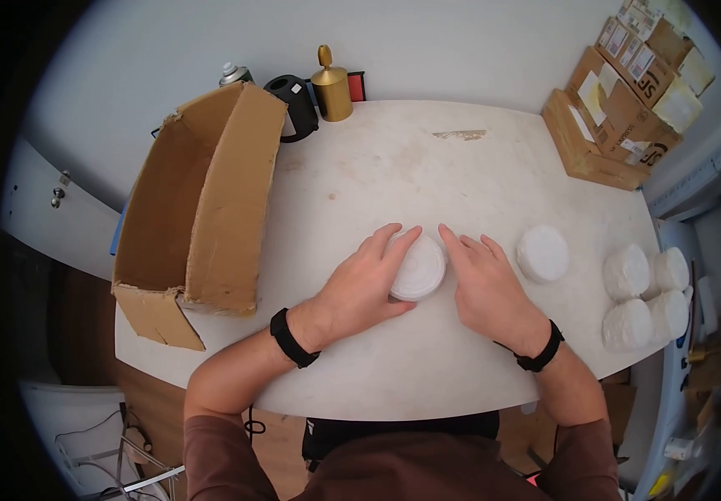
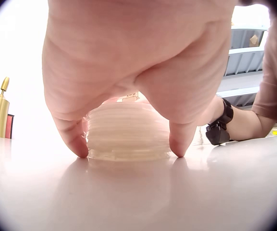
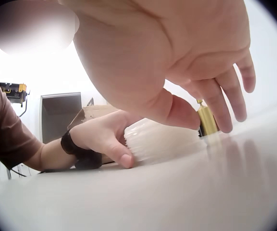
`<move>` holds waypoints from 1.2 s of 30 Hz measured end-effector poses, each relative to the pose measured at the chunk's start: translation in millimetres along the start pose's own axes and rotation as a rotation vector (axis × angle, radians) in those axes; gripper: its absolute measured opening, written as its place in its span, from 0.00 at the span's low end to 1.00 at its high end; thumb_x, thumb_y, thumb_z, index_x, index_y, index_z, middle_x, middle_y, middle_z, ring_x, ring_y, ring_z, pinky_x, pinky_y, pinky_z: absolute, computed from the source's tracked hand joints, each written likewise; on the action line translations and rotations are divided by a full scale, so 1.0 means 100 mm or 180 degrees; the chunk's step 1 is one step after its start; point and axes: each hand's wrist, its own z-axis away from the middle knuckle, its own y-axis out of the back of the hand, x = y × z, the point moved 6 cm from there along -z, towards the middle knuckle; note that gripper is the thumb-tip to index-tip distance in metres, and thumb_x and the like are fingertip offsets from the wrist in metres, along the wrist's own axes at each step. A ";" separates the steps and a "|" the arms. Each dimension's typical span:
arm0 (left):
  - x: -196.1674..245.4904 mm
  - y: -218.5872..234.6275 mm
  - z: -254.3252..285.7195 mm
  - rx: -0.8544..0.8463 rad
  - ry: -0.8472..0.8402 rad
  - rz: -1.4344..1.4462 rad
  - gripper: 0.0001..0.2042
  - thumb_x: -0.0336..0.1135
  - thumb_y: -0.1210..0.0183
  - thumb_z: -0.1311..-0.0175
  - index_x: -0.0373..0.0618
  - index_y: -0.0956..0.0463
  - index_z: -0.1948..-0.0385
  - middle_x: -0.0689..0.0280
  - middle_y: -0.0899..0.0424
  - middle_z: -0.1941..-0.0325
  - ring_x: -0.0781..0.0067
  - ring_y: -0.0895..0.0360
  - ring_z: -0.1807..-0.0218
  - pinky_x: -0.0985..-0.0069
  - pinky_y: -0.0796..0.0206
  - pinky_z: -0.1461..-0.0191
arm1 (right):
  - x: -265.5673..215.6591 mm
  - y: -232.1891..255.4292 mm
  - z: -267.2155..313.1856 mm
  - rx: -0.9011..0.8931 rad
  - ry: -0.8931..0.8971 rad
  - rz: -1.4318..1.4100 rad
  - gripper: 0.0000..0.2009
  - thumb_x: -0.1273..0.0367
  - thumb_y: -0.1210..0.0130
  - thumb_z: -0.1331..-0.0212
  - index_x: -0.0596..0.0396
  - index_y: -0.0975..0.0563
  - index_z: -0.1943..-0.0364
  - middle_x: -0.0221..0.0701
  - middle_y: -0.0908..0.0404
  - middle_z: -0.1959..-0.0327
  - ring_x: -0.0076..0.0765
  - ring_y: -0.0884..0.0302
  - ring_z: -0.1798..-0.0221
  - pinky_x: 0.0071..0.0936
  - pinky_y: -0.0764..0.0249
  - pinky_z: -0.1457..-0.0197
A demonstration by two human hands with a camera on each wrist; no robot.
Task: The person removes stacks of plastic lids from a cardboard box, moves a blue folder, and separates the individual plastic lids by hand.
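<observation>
A round white stack of thin plastic discs point(image 1: 418, 265), ridged along its side in the left wrist view, stands on the white table before me. My left hand point(image 1: 365, 280) grips it from the left, thumb at the near side and fingers at the far side. In the left wrist view, the thumb and fingertips reach down to the tabletop on either side of the stack point(image 2: 129, 127). Just right of the stack is my right hand point(image 1: 494, 288), its fingers extended and slightly spread, with nothing held. A similar white stack point(image 1: 542, 254) stands beyond it.
Several more white stacks point(image 1: 627, 324) cluster at the right edge of the table. An open cardboard box point(image 1: 231, 200) takes up the left side. Behind are a black kettle-like vessel point(image 1: 295, 108), a gold canister point(image 1: 332, 93) and, at back right, piled cartons point(image 1: 619, 104).
</observation>
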 end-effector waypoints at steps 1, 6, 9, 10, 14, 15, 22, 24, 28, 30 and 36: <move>0.00 0.01 0.00 0.0011 0.0006 -0.0004 0.51 0.35 0.19 0.47 0.43 0.40 0.20 0.42 0.35 0.22 0.38 0.30 0.25 0.58 0.27 0.26 | -0.01 -0.06 -0.01 -0.0195 -0.0104 -0.0163 0.39 0.84 0.47 0.44 0.68 0.36 0.22 0.49 0.16 0.45 0.60 0.23 0.32 0.58 0.36 0.21; -0.03 0.00 0.01 0.0134 -0.0032 0.0102 0.51 0.34 0.19 0.47 0.45 0.42 0.19 0.41 0.35 0.22 0.36 0.29 0.25 0.57 0.28 0.25 | -0.08 0.00 -0.15 -0.0441 -0.0504 -0.0908 0.40 0.83 0.49 0.43 0.66 0.40 0.20 0.52 0.16 0.44 0.62 0.20 0.34 0.55 0.28 0.29; -0.03 0.00 0.03 0.0267 -0.0155 0.0059 0.51 0.33 0.19 0.46 0.45 0.42 0.19 0.41 0.34 0.23 0.36 0.29 0.26 0.56 0.28 0.25 | 0.02 0.00 -0.15 -0.0473 -0.1024 -0.1765 0.40 0.83 0.49 0.42 0.62 0.40 0.19 0.52 0.17 0.41 0.59 0.18 0.34 0.50 0.23 0.35; -0.03 0.00 0.04 0.0276 -0.0142 0.0065 0.51 0.33 0.19 0.46 0.45 0.42 0.19 0.41 0.34 0.23 0.36 0.29 0.26 0.56 0.28 0.25 | 0.05 -0.01 -0.15 -0.0401 -0.1196 -0.2169 0.40 0.83 0.49 0.42 0.59 0.40 0.19 0.52 0.17 0.39 0.57 0.17 0.34 0.46 0.21 0.39; -0.02 0.03 0.01 0.0344 -0.0065 0.0158 0.52 0.32 0.19 0.47 0.45 0.42 0.19 0.43 0.34 0.24 0.36 0.28 0.27 0.55 0.27 0.26 | 0.09 -0.09 -0.13 -0.0248 -0.1331 -0.2874 0.41 0.83 0.49 0.42 0.56 0.40 0.18 0.49 0.21 0.32 0.52 0.15 0.34 0.41 0.21 0.35; 0.00 0.04 0.00 0.0358 -0.0041 0.0287 0.53 0.32 0.19 0.48 0.45 0.43 0.19 0.44 0.33 0.25 0.36 0.27 0.28 0.55 0.27 0.27 | 0.07 -0.05 -0.14 -0.0127 -0.0934 -0.2787 0.41 0.84 0.49 0.42 0.56 0.41 0.18 0.48 0.24 0.29 0.49 0.17 0.32 0.40 0.22 0.32; 0.12 0.15 -0.02 0.0601 -0.0342 0.0302 0.56 0.36 0.16 0.51 0.42 0.45 0.20 0.45 0.32 0.27 0.39 0.23 0.31 0.56 0.23 0.31 | 0.00 0.08 -0.02 0.0321 -0.0803 -0.4310 0.43 0.82 0.37 0.35 0.61 0.45 0.17 0.46 0.34 0.20 0.39 0.23 0.26 0.38 0.28 0.22; 0.11 0.16 -0.01 0.0639 -0.0221 0.0458 0.54 0.40 0.15 0.50 0.42 0.45 0.22 0.44 0.31 0.28 0.40 0.20 0.35 0.57 0.21 0.35 | -0.02 0.02 -0.01 0.0151 -0.0793 -0.4208 0.45 0.79 0.33 0.36 0.61 0.46 0.16 0.48 0.34 0.21 0.42 0.24 0.25 0.40 0.29 0.22; 0.05 0.10 -0.01 0.0095 0.0163 0.0527 0.56 0.45 0.15 0.50 0.40 0.45 0.23 0.43 0.27 0.31 0.40 0.17 0.38 0.56 0.21 0.35 | -0.13 -0.01 -0.01 -0.0061 -0.0422 -0.3279 0.52 0.71 0.24 0.40 0.61 0.48 0.16 0.53 0.32 0.22 0.51 0.29 0.21 0.43 0.30 0.21; 0.06 0.08 0.00 -0.0079 0.0135 0.0360 0.58 0.49 0.15 0.50 0.39 0.47 0.22 0.42 0.25 0.32 0.39 0.15 0.41 0.55 0.21 0.36 | -0.14 0.04 -0.02 -0.0070 -0.0421 -0.3013 0.52 0.70 0.23 0.41 0.62 0.46 0.16 0.53 0.31 0.24 0.54 0.30 0.21 0.44 0.30 0.21; 0.18 0.09 -0.01 -0.0007 -0.0672 0.0394 0.65 0.45 0.13 0.55 0.41 0.53 0.16 0.42 0.36 0.20 0.39 0.31 0.22 0.56 0.31 0.21 | -0.17 0.11 -0.01 -0.0073 -0.0125 -0.2281 0.50 0.69 0.22 0.45 0.63 0.40 0.19 0.53 0.28 0.26 0.59 0.27 0.24 0.44 0.28 0.22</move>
